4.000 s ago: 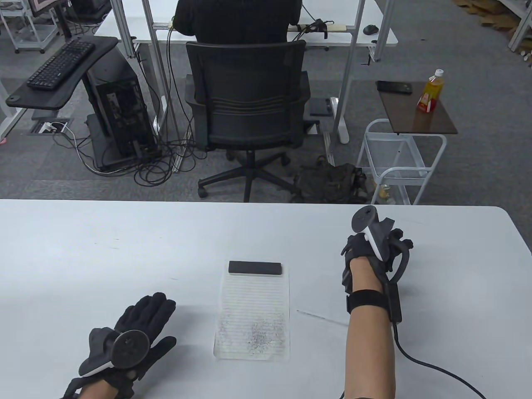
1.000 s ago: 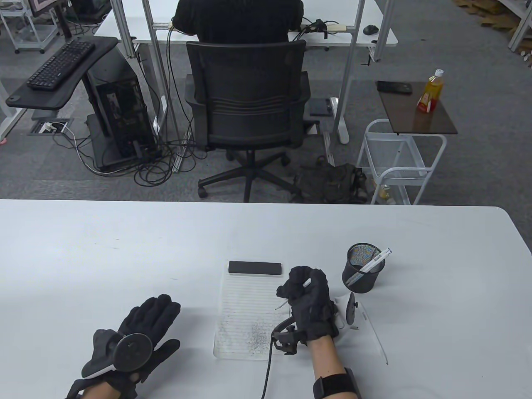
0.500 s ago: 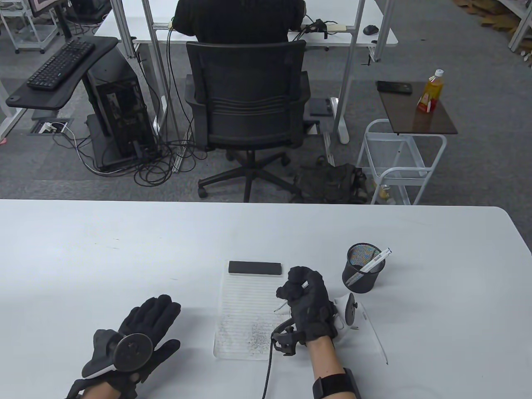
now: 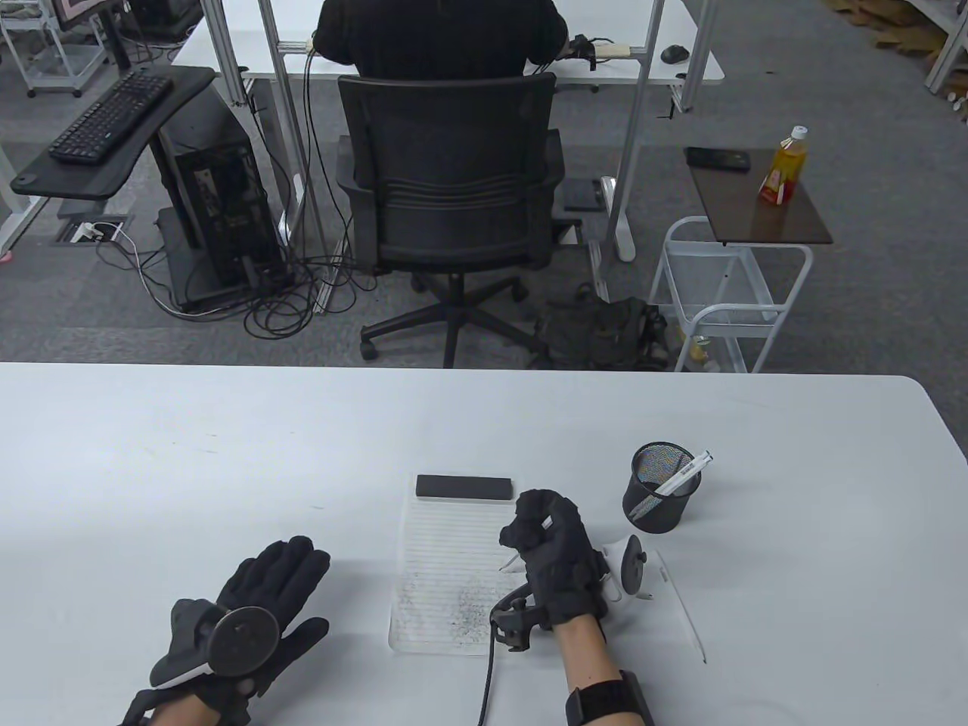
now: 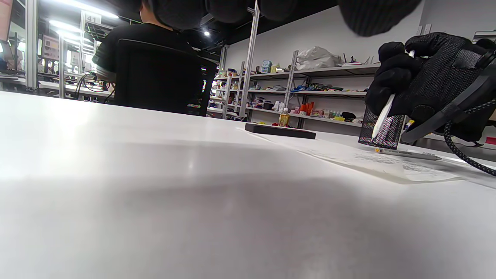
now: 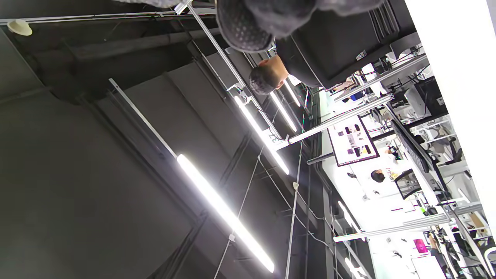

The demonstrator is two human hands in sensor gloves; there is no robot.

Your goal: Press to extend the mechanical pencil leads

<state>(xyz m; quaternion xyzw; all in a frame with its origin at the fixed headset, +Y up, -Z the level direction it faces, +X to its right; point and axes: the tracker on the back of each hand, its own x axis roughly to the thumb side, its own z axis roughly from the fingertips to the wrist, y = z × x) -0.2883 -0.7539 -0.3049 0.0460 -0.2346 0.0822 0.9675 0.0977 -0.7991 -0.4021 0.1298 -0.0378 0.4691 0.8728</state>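
My right hand (image 4: 538, 533) grips a white mechanical pencil (image 4: 511, 560) in a fist, tip down over the right edge of the lined paper (image 4: 446, 563). The pencil's top end sits under my thumb. The left wrist view shows that hand (image 5: 422, 73) holding the pencil (image 5: 383, 116) upright, its tip just above the paper. My left hand (image 4: 276, 582) rests flat and empty on the table, fingers spread. A second white pencil (image 4: 687, 470) stands in the black mesh cup (image 4: 656, 491). A third pencil (image 4: 684, 614) lies on the table right of my right hand.
A black rectangular block (image 4: 463, 488) lies across the paper's top edge. Grey scribble marks (image 4: 469, 609) cover the paper's lower part. The right wrist view looks up at ceiling lights. A chair with a seated person (image 4: 446, 151) stands beyond the table's far edge.
Four seconds ago my right hand was at the mesh cup; now it holds a pencil over the paper. Over the last second it shifted slightly left and less of the pencil's top shows. Left hand unmoved.
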